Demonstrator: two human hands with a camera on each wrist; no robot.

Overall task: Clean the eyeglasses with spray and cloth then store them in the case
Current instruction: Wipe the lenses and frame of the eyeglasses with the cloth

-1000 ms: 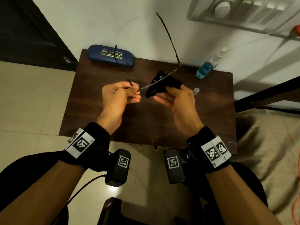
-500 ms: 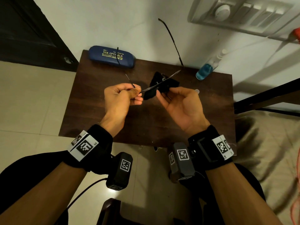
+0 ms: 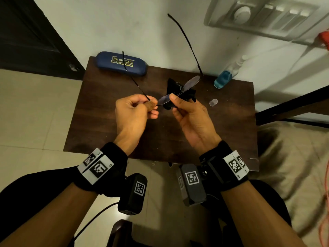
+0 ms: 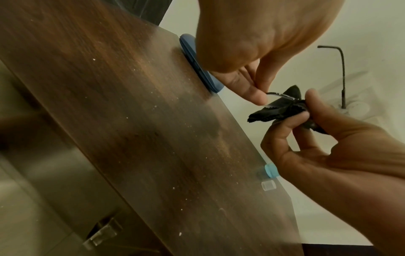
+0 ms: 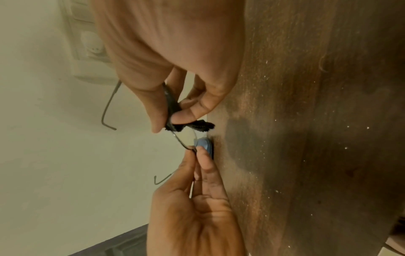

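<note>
Thin black-framed eyeglasses (image 3: 191, 82) hang in the air over the dark wooden table (image 3: 99, 122), temples open and pointing away from me. My left hand (image 3: 152, 106) pinches the frame at its left end (image 5: 188, 147). My right hand (image 3: 175, 102) pinches a black cloth (image 3: 188, 94) around the lens near the bridge, thumb on top; the wrist views show the cloth (image 4: 274, 114) (image 5: 197, 125) folded over the lens edge. The blue case (image 3: 122, 63) lies closed at the table's back left. A spray bottle (image 3: 225, 77) with blue liquid lies at the back right.
The bottle's small clear cap (image 3: 213, 102) stands on the table to the right of my right hand. The wall with a switch panel (image 3: 258, 13) rises just behind the table. A dark door is at the left, bedding at the right.
My right wrist has rolled palm-up and its cloth pinch has slid along the lens toward my left hand. The glasses have tilted, so the lens faces show more. The left hand keeps its grip.
</note>
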